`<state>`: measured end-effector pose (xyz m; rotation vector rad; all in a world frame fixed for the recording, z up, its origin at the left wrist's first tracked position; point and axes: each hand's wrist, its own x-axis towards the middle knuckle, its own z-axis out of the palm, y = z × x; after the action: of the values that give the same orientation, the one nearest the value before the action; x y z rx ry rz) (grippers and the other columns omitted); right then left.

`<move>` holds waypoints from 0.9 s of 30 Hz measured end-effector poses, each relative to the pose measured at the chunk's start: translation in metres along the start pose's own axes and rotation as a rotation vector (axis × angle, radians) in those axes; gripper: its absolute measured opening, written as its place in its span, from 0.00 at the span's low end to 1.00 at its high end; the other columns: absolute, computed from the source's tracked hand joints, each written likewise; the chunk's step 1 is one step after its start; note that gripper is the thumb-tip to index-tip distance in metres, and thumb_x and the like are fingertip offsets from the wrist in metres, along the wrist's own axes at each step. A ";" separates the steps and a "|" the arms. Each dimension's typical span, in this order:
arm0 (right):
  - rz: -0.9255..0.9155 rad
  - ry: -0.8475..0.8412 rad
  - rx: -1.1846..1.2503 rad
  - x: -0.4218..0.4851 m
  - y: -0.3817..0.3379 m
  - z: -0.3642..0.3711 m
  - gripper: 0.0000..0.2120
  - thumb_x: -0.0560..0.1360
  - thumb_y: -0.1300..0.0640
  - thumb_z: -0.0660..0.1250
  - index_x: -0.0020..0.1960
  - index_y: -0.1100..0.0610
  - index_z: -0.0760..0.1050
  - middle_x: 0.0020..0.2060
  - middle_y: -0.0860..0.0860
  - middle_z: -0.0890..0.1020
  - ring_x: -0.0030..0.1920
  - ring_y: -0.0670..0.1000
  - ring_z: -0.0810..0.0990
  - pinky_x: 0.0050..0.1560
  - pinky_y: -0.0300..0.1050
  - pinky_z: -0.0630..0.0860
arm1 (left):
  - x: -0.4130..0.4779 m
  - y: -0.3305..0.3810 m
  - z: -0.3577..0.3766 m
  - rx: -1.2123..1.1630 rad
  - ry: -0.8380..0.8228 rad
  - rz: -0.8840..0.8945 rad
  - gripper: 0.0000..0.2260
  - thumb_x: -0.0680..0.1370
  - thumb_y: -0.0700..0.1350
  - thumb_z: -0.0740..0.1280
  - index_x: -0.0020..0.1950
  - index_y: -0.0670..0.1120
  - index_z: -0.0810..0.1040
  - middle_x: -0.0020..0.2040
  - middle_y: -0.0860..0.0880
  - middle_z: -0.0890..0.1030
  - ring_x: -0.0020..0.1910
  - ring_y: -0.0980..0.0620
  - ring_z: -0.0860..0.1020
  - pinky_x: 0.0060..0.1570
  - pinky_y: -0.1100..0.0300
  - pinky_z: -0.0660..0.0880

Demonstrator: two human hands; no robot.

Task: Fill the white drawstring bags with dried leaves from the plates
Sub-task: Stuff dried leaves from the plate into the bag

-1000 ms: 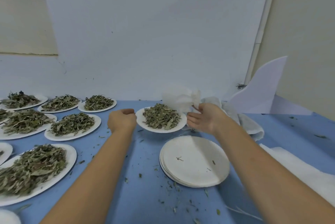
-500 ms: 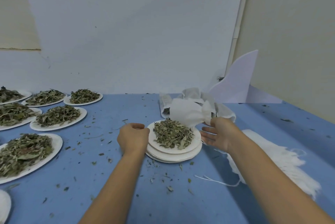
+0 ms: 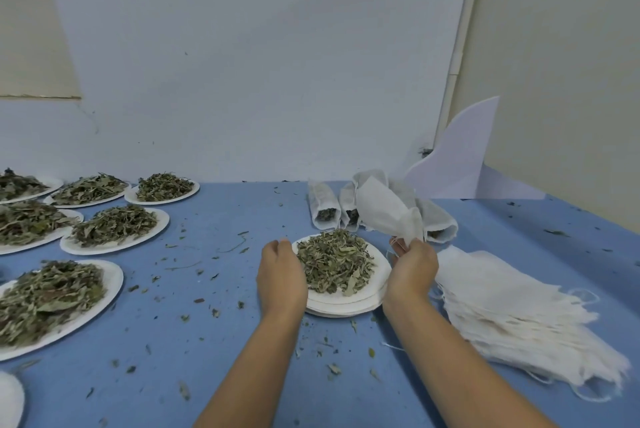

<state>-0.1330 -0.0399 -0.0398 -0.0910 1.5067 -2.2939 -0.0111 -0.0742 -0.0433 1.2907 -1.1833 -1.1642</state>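
Note:
A white plate (image 3: 379,266) heaped with dried leaves (image 3: 334,263) sits on a stack of empty plates (image 3: 343,308) at the table's middle. My left hand (image 3: 282,277) curls over that plate's left rim, right beside the leaves. My right hand (image 3: 412,268) is at the plate's right side and pinches the lower end of an empty white drawstring bag (image 3: 382,213), which stands up above the plate's far edge. Whether the bag's mouth is open is hidden.
Three filled bags (image 3: 323,204) lie behind the plate near the wall. A thick pile of empty bags (image 3: 512,306) lies to the right. Several leaf-laden plates (image 3: 116,230) cover the left of the blue table (image 3: 214,341), which is littered with leaf crumbs.
The leaf plate was carried right and set down on the stack of empty plates. My right hand kept the bag and came in beside the plate.

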 end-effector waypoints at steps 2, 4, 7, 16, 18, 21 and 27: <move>-0.037 0.025 0.018 0.000 0.003 0.005 0.08 0.81 0.60 0.53 0.53 0.58 0.70 0.47 0.54 0.78 0.43 0.49 0.75 0.49 0.44 0.70 | 0.001 -0.001 0.001 -0.011 0.003 -0.007 0.17 0.84 0.50 0.51 0.67 0.45 0.70 0.39 0.60 0.66 0.41 0.56 0.67 0.49 0.58 0.61; -0.098 0.036 -0.009 -0.001 0.004 0.008 0.08 0.82 0.59 0.53 0.53 0.57 0.70 0.45 0.52 0.77 0.41 0.48 0.74 0.45 0.43 0.69 | 0.002 -0.001 0.001 -0.019 0.008 -0.018 0.16 0.84 0.50 0.51 0.66 0.45 0.70 0.38 0.60 0.65 0.36 0.60 0.65 0.48 0.58 0.61; -0.265 0.005 -0.127 -0.005 0.002 0.009 0.09 0.82 0.57 0.53 0.53 0.58 0.71 0.40 0.49 0.74 0.40 0.50 0.71 0.40 0.40 0.66 | 0.003 0.003 -0.003 -0.028 0.020 -0.016 0.17 0.83 0.49 0.52 0.68 0.45 0.70 0.40 0.58 0.68 0.40 0.57 0.66 0.49 0.58 0.61; -0.838 -0.459 -0.459 -0.039 -0.017 0.040 0.09 0.79 0.61 0.62 0.54 0.58 0.80 0.48 0.49 0.74 0.42 0.41 0.75 0.45 0.25 0.67 | -0.006 0.024 -0.017 0.001 -0.047 0.776 0.14 0.75 0.51 0.69 0.59 0.62 0.73 0.53 0.59 0.70 0.42 0.60 0.75 0.40 0.74 0.71; -0.864 -0.512 -0.467 -0.043 -0.016 0.045 0.09 0.78 0.61 0.64 0.54 0.58 0.81 0.47 0.48 0.75 0.43 0.40 0.76 0.46 0.25 0.68 | -0.005 0.023 -0.014 0.040 0.006 0.783 0.13 0.75 0.48 0.69 0.58 0.59 0.75 0.52 0.58 0.70 0.41 0.60 0.75 0.39 0.74 0.71; -0.791 -0.653 -0.453 -0.041 -0.014 0.041 0.11 0.76 0.59 0.67 0.57 0.54 0.80 0.46 0.43 0.77 0.46 0.40 0.78 0.49 0.28 0.72 | 0.003 0.024 -0.016 0.031 0.191 0.729 0.07 0.77 0.40 0.67 0.54 0.49 0.81 0.49 0.55 0.73 0.39 0.66 0.74 0.39 0.78 0.68; -0.835 -0.850 -1.101 -0.013 -0.010 0.015 0.28 0.72 0.37 0.64 0.71 0.37 0.64 0.73 0.42 0.61 0.73 0.43 0.54 0.70 0.44 0.57 | 0.026 0.015 -0.039 0.104 0.438 0.498 0.05 0.78 0.45 0.66 0.51 0.49 0.81 0.49 0.52 0.78 0.36 0.58 0.73 0.35 0.69 0.65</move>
<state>-0.1199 -0.0447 -0.0230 -1.9596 2.1330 -1.1188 0.0287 -0.0981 -0.0271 1.1574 -1.1514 -0.4360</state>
